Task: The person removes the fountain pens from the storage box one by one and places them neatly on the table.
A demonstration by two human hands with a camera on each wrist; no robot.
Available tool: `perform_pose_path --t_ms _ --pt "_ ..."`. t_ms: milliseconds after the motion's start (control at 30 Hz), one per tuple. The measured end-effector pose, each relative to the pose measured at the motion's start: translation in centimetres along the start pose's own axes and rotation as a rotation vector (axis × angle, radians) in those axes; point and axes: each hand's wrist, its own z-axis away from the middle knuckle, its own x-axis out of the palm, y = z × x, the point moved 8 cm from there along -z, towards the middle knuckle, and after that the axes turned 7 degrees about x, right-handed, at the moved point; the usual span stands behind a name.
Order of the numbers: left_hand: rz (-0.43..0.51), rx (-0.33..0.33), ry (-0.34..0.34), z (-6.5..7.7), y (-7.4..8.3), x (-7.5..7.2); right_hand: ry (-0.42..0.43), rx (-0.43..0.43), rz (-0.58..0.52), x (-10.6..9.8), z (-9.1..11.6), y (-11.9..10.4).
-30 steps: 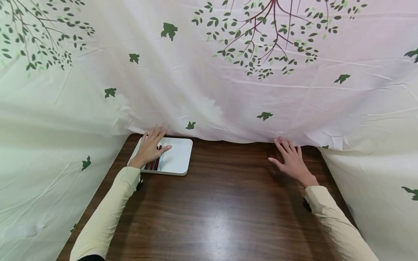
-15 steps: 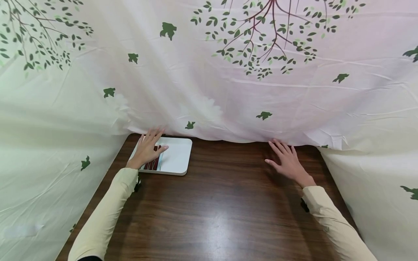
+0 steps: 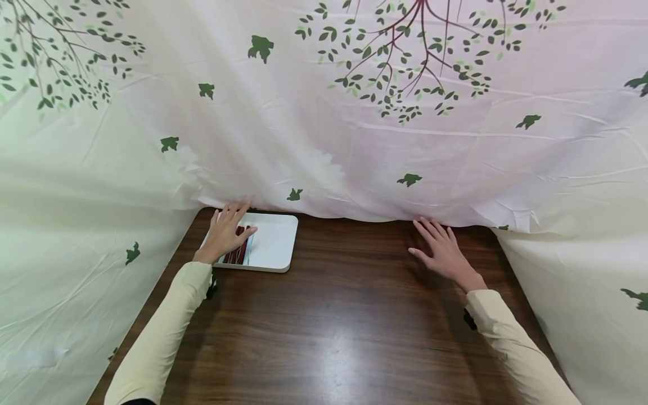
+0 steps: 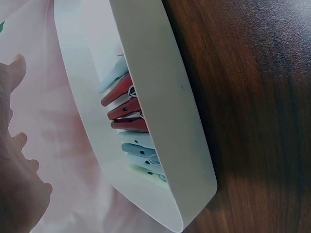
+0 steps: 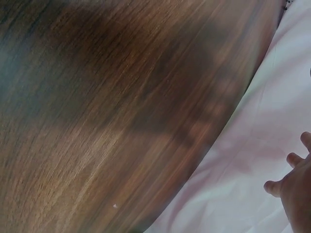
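Note:
My left hand is spread above the left part of a shallow white tray at the table's back left, hiding some of what lies in it. In the left wrist view a row of clothespins lies inside the tray, dark red ones beside pale blue ones and a light green one at the end. That hand hangs over the tray's far side and holds nothing. My right hand, fingers apart, hovers over the bare wood at the back right, holding nothing; its shadow falls on the table below.
A dark brown wooden table spreads between the two arms. Along its back edge hangs a pale curtain printed with leaves and birds, and cloth also closes off both sides.
Both hands have drifted slightly left and a little back toward the body, fingers still spread. The tray and its clothespins have stayed in place.

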Motion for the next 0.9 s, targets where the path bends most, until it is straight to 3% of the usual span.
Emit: perform_pose_path --t_ms 900 --pt "-0.017 -0.092 -0.051 1.6 -1.8 0.5 -0.018 -0.059 0.013 1.3 -1.1 -2.1"
